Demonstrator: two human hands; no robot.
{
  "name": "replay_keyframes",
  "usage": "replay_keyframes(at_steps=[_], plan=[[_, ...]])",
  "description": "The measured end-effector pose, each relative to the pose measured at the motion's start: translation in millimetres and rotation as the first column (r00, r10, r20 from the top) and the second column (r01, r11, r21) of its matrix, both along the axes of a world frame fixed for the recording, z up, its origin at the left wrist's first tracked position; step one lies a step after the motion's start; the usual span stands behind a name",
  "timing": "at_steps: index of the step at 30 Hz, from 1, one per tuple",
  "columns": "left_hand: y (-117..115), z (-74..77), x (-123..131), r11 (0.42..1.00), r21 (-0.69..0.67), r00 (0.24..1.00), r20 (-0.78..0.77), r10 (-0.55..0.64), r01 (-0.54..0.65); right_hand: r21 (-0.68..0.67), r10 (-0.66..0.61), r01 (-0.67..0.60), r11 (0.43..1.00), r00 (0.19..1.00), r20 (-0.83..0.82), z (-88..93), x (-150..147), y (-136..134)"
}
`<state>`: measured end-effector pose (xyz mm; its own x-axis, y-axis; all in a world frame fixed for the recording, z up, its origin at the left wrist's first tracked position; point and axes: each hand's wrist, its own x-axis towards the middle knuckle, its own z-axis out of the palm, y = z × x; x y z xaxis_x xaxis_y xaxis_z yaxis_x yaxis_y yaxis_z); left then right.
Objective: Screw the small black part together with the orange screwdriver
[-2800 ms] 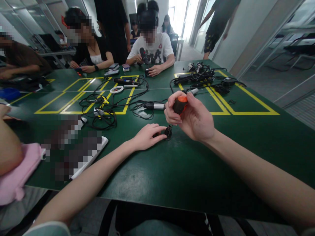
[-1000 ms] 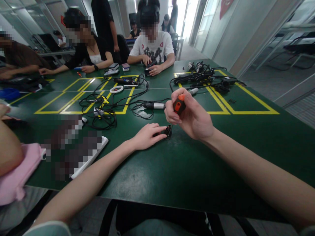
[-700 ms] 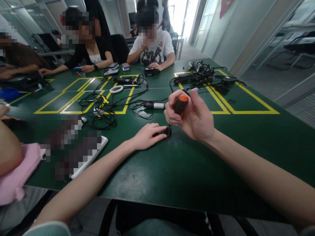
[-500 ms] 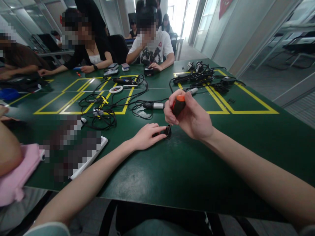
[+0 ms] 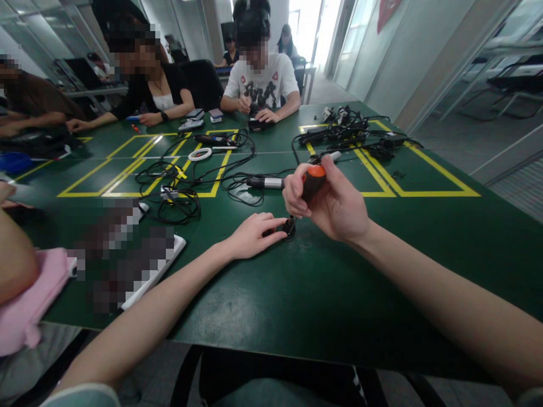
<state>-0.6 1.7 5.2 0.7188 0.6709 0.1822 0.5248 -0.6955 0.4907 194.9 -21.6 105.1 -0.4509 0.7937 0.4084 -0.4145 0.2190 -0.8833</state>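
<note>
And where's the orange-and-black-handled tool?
The tool is right of centre in the head view, in the right hand, up and right of the small black part.

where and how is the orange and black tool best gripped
Probably by the tool's thick, rounded handle, coming from the right, as the right hand does: the handle slants down and left toward the small black part, its orange end uppermost.

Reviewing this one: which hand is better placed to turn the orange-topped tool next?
Likely the right hand: its fingers wrap the orange-topped tool. The left hand is occupied, pinching the small black part on the table.
</note>
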Motion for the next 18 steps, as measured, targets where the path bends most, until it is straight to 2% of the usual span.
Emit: replay_keyframes(at_steps=[3, 8, 15, 18], plan=[[0.0, -0.4, -0.3, 1.0, -0.006, 1.0, 0.003, 0.0, 0.0, -0.012, 0.004, -0.004, 1.0, 1.0, 0.023, 0.8, 0.7, 0.0], [0.2, -0.5, -0.9, 1.0, -0.013, 1.0, 0.011, -0.004, 0.004, -0.007, 0.005, -0.005, 1.0, 0.998, -0.058, -1.8, 0.5, -1.8], [-0.5, 0.5, -0.4, 1.0, -0.013, 1.0, 0.01, 0.005, -0.004, -0.014, 0.004, -0.004, 1.0, 1.0, 0.008, 2.2, 0.7, 0.0], [-0.5, 0.5, -0.5, 1.0, -0.02, 1.0, 0.009, 0.005, -0.005, -0.022, 0.021, -0.021, 1.0, 1.0, -0.017, 0.9, 2.1, -0.2]])
